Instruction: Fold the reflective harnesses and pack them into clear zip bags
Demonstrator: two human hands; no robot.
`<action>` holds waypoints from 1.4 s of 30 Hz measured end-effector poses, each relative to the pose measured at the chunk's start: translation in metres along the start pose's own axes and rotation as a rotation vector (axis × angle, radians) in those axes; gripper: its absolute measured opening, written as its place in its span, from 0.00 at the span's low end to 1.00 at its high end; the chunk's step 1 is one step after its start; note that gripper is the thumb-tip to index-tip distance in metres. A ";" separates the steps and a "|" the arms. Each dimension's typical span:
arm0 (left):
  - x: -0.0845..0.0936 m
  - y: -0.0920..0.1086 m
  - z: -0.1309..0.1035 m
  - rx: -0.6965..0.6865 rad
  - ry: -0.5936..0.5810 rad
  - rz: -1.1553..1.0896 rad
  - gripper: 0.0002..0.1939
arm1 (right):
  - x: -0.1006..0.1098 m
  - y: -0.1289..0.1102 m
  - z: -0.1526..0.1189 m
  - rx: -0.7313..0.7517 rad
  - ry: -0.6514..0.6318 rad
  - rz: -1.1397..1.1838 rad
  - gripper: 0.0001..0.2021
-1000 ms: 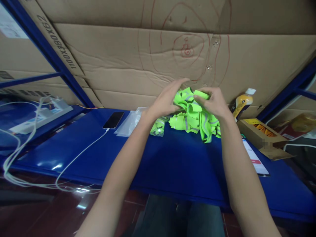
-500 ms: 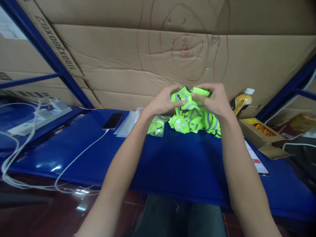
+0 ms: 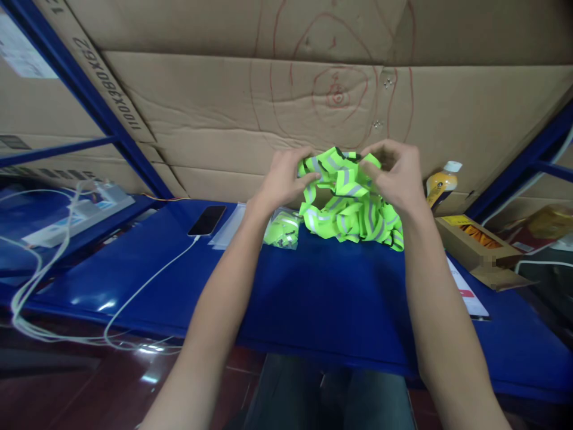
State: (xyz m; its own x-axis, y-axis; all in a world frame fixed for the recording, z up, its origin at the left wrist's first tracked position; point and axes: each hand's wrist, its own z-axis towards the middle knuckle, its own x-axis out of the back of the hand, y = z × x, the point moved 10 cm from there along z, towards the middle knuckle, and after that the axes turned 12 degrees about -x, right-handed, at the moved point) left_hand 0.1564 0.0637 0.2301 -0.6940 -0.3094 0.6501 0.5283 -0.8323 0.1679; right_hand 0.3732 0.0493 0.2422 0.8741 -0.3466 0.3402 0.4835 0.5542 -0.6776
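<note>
A heap of neon-yellow straps with grey reflective stripes (image 3: 349,218) lies bunched on the blue table, its upper loops lifted between my hands. My left hand (image 3: 286,176) pinches the left side of the raised loops between thumb and fingers. On the right, my right hand (image 3: 394,170) grips the upper edge of the same straps, beside a small black piece. Left of the heap is a clear bag (image 3: 283,230) with folded neon straps inside. Flat clear plastic bags (image 3: 228,226) lie partly behind my left forearm.
A phone (image 3: 207,220) on a white cable lies at left, near a power strip (image 3: 76,215). To the right stand an orange drink bottle (image 3: 442,182), an open cardboard box (image 3: 481,248) and a printed sheet (image 3: 468,292). Cardboard (image 3: 201,101) backs the table (image 3: 331,304).
My hands have moved a little apart, spreading the upper loops. Black pieces now show along the top of the straps. The view has shifted slightly.
</note>
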 end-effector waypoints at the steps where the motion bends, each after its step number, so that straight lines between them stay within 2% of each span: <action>1: 0.003 -0.005 -0.001 0.002 0.021 0.033 0.11 | 0.004 0.002 0.001 -0.014 0.028 0.005 0.07; 4: 0.008 -0.013 -0.001 -0.024 0.062 0.093 0.11 | 0.015 0.001 0.001 -0.028 0.102 0.009 0.11; 6: 0.007 -0.010 0.000 -0.082 0.068 0.078 0.12 | 0.013 -0.004 -0.001 -0.014 0.081 0.014 0.13; 10: 0.009 0.011 0.002 -0.188 0.113 0.058 0.15 | -0.012 -0.014 -0.007 0.009 -0.151 -0.010 0.18; 12: 0.011 0.018 0.002 -0.192 0.129 0.068 0.15 | -0.024 -0.015 -0.012 0.008 -0.278 -0.050 0.16; 14: 0.009 0.019 0.002 -0.166 0.121 0.045 0.16 | -0.028 -0.016 -0.015 0.024 -0.317 -0.113 0.11; 17: 0.006 0.014 0.001 -0.100 0.116 -0.012 0.16 | -0.018 -0.021 -0.013 0.040 -0.204 -0.182 0.07; 21: 0.008 0.005 0.000 -0.039 0.121 -0.035 0.17 | -0.006 -0.027 -0.011 0.033 -0.077 -0.108 0.08; 25: 0.008 -0.010 -0.002 0.003 0.082 -0.014 0.16 | -0.007 -0.030 -0.012 0.028 -0.081 -0.050 0.06; 28: 0.017 -0.023 -0.006 0.060 0.152 0.036 0.15 | -0.008 -0.028 -0.013 0.001 -0.093 -0.040 0.10; 30: 0.022 -0.024 -0.007 0.057 0.195 0.053 0.17 | -0.007 -0.027 -0.012 -0.006 -0.081 -0.017 0.13; 32: 0.020 -0.013 -0.004 -0.019 0.180 0.028 0.22 | -0.008 -0.023 -0.010 -0.029 -0.073 0.040 0.15; 37: 0.004 0.039 0.005 -0.225 0.023 -0.070 0.42 | -0.018 0.000 -0.004 -0.200 -0.075 0.189 0.21; 40: -0.010 0.063 0.007 -0.300 -0.068 -0.109 0.43 | -0.032 0.014 -0.004 -0.317 -0.177 0.273 0.24; 42: -0.013 0.067 0.007 -0.295 -0.075 -0.122 0.39 | -0.035 0.019 -0.003 -0.335 -0.207 0.292 0.26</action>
State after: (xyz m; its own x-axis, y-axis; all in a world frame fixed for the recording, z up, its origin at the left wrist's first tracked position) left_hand 0.2046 0.0157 0.2380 -0.7000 -0.1733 0.6928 0.2708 -0.9621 0.0330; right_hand 0.3514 0.0700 0.2151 0.9783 -0.0364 0.2041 0.2049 0.3197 -0.9251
